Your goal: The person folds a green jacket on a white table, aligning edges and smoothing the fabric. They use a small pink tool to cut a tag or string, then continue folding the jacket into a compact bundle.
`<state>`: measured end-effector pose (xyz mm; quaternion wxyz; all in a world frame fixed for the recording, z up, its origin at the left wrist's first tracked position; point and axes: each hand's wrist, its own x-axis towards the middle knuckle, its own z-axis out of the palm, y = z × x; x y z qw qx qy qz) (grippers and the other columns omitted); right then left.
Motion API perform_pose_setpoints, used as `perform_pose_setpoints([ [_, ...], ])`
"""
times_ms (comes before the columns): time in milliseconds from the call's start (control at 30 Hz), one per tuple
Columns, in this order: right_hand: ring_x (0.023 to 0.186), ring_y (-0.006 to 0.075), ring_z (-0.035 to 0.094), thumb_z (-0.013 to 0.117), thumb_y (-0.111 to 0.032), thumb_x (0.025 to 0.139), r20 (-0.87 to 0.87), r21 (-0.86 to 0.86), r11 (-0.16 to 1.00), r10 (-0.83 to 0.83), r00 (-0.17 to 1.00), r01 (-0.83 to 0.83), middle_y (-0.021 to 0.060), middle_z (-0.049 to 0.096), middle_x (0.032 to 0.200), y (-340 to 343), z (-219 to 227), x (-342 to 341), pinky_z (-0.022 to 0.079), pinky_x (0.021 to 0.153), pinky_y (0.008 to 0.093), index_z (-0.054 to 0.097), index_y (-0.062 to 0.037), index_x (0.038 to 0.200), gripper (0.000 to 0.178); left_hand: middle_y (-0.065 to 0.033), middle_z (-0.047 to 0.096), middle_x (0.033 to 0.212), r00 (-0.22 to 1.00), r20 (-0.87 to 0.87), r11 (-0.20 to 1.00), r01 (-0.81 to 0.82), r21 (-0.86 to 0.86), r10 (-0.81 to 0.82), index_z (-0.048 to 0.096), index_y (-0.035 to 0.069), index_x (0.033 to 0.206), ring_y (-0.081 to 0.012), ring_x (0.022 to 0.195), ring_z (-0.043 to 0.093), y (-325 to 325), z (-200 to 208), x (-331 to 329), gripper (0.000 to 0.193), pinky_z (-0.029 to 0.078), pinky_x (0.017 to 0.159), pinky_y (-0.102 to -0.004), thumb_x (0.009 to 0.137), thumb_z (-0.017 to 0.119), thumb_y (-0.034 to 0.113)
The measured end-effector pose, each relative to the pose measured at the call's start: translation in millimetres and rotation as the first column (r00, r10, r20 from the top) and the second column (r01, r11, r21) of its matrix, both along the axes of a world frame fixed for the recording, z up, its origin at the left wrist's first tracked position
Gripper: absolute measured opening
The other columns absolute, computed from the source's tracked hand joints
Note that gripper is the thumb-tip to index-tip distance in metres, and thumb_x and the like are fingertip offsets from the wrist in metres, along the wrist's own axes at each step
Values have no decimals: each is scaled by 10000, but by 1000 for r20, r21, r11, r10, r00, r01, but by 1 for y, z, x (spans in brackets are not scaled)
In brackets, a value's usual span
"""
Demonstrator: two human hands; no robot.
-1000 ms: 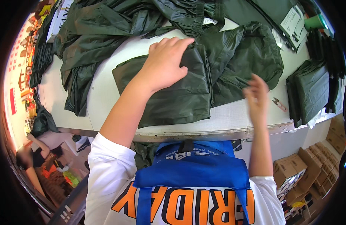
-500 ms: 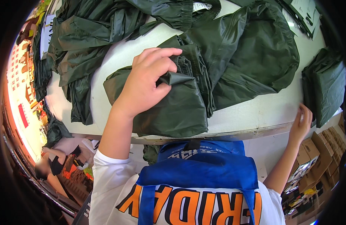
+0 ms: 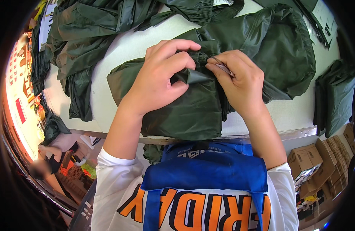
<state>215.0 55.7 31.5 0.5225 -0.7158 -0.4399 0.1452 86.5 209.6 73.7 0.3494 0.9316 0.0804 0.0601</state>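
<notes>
A folded dark green garment (image 3: 193, 111) of thin, slightly glossy, crinkled fabric lies on the white bench (image 3: 108, 73), its near edge reaching the bench lip just under both wrists. The left hand (image 3: 160, 82) is closed on it: thumb and fingers pinch up a small pointed fold of the cloth, which stands as a stiff little peak right beside the thumb. The right hand (image 3: 237, 81) meets it fingertip to fingertip, its grip shut on a small, pale, flat piece (image 3: 223, 68) that looks metallic; what it is cannot be told. Beyond the knuckles the same fabric bunches into a gathered, elastic-looking band, and a looser heap of green clothing (image 3: 89, 34) spreads away to the left of the left hand. Far right of the right hand sits a neat stack of folded green pieces (image 3: 335, 96), with brown cardboard boxes (image 3: 316, 161) below the bench edge.

Half a second ago the right hand hung down off the bench by the boxes and the left hand pressed the garment alone; now both work at one spot.
</notes>
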Motion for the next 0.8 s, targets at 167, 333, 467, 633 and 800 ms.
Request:
perform_pose_setpoints([
  [167,626,135,511,672,-15,791,-453,-153,986,-12,892,-64,56,578,751,-2,14,4,419,590,247,619,-5,841,73,-93,596,1179,999,40,1000,-8,-26,9,500,72,809,-291,1061,540,1,-7,-3,337,386,916,-351,539,658,-55],
  [333,709,49,490,631,-33,869,-682,-19,999,16,731,-40,-26,554,781,-12,13,13,403,636,192,606,-6,904,51,-91,597,1173,998,66,999,6,-44,-3,503,70,806,-288,1049,542,4,-10,-2,334,388,908,-351,538,653,-59],
  [467,622,22,394,682,-133,867,77,-107,848,-513,855,519,-24,535,811,-36,12,80,320,531,158,571,-29,1091,270,-89,597,1168,998,60,998,-8,-62,12,512,62,837,-285,1049,540,4,-10,-2,326,383,919,-348,564,645,-53],
  [633,948,312,583,505,-272,967,599,-196,807,-351,720,557,174,578,1098,-81,-4,136,458,838,387,475,-17,1294,416,-98,579,1209,996,33,997,-79,4,79,550,60,989,-299,1097,526,1,-8,-1,349,380,949,-360,662,656,-2],
  [800,1015,378,570,505,-254,957,745,-389,627,-216,631,675,202,594,1113,-111,-32,246,450,890,416,510,-22,1266,386,-125,486,1335,950,146,916,-305,262,275,566,81,1163,-310,1202,460,-5,15,-32,446,338,1024,-394,744,717,115],
])
